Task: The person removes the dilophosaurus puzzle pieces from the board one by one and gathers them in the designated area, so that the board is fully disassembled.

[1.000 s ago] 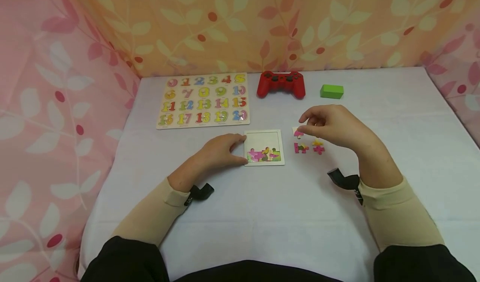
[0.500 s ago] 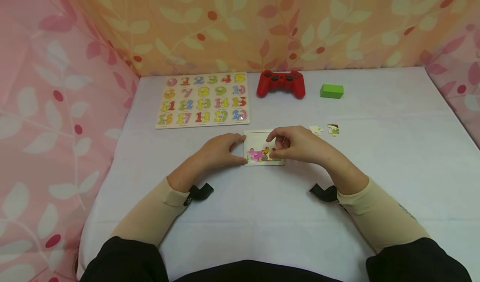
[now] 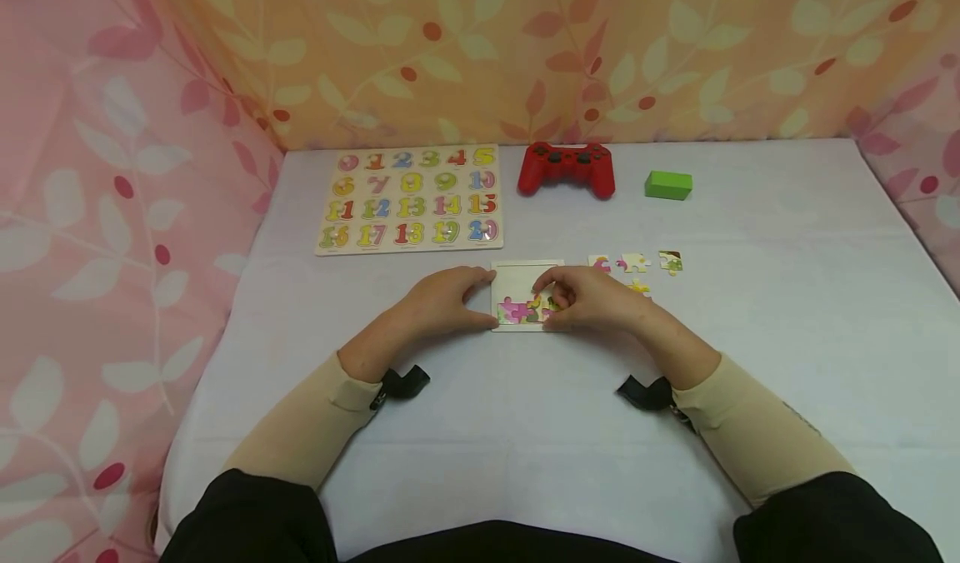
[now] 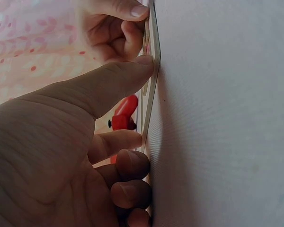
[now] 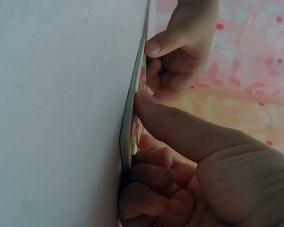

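A small white puzzle tray (image 3: 517, 278) lies on the table, pink and green jigsaw pieces (image 3: 517, 311) along its near side. My left hand (image 3: 444, 303) grips the tray's left edge between thumb and index finger. Over the tray's right part, my right hand (image 3: 596, 296) has thumb and curled index finger about a jigsaw piece (image 3: 551, 305), partly hidden by the fingers. In the right wrist view the right thumb (image 5: 154, 109) rests on the tray's pieces, other fingers curled by its edge. Several loose jigsaw pieces (image 3: 633, 263) lie to the right, some partly behind the right hand.
A wooden number board (image 3: 410, 201) lies at the back left. A red game controller (image 3: 566, 169) and a green block (image 3: 668, 185) stand toward the back edge, before a patterned curtain (image 3: 480, 55). White cloth (image 3: 510, 421) covers the table.
My right hand has moved left from above the loose pieces to the tray, then settled slightly lower there. My left hand has stayed at the tray's left edge.
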`<state>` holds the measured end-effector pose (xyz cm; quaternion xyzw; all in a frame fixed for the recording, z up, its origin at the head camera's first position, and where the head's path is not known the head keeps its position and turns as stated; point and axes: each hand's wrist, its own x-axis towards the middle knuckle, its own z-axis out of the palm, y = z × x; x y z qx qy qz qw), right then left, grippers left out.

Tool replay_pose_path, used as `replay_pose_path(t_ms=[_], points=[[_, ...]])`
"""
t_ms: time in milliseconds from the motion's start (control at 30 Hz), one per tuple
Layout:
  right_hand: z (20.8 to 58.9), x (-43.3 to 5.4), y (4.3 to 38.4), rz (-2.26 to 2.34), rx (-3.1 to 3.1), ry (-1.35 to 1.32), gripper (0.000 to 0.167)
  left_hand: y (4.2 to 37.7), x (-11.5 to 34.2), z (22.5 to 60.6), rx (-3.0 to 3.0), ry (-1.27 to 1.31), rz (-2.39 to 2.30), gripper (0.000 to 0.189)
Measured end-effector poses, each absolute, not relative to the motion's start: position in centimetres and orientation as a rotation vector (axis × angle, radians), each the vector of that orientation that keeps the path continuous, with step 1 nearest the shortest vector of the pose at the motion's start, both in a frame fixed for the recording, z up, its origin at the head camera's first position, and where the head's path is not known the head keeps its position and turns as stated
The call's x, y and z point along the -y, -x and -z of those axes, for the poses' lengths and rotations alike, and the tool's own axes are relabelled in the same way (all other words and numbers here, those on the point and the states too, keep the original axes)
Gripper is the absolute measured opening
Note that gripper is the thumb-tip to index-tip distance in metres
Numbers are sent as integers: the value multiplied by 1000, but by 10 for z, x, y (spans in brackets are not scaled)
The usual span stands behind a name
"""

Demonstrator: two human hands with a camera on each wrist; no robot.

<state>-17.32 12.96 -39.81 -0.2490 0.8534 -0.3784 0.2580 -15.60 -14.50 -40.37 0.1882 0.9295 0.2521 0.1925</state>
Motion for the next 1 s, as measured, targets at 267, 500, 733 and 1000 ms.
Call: replay_pose_path(t_ms=[267, 500, 733, 1000], points=[[402, -129, 174, 989, -2335, 692, 37, 155, 145, 402, -2608, -531, -706, 81], [394, -130, 173, 961, -2384, 747, 33, 155, 144, 402, -2607, -526, -703, 81], [367, -142, 168, 1005, -2456, 814, 35, 155, 144, 403, -2609, -534, -704, 82], [343, -170, 167, 1043, -2523, 753, 39, 155, 144, 404, -2617, -524, -711, 81]])
